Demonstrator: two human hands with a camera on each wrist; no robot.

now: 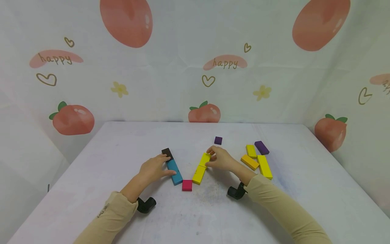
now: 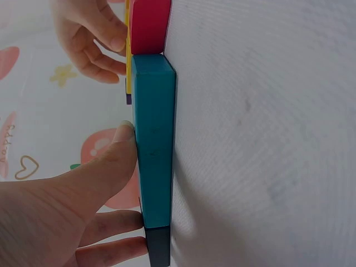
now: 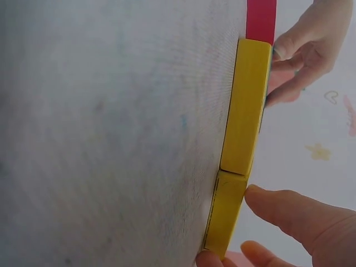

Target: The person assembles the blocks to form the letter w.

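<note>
Several flat wooden blocks form a V on the white table. A pink-red block (image 1: 187, 185) lies at its point. The left side is a blue block (image 1: 175, 172) with a black block (image 1: 166, 152) beyond it. Two yellow blocks make the right side, a nearer one (image 3: 245, 105) and a farther one (image 3: 227, 214), end to end. My left hand (image 1: 151, 168) rests with its thumb against the blue block and its fingertips by the black one. With thumb and fingertips, my right hand (image 1: 221, 159) pinches the farther yellow block at its outer end.
A small purple block (image 1: 218, 140) lies behind the right hand. Farther right sit a short yellow block (image 1: 251, 151), an orange block (image 1: 250, 162), a long yellow block (image 1: 264, 167) and a purple block (image 1: 261, 147). A printed cloth hangs behind the table.
</note>
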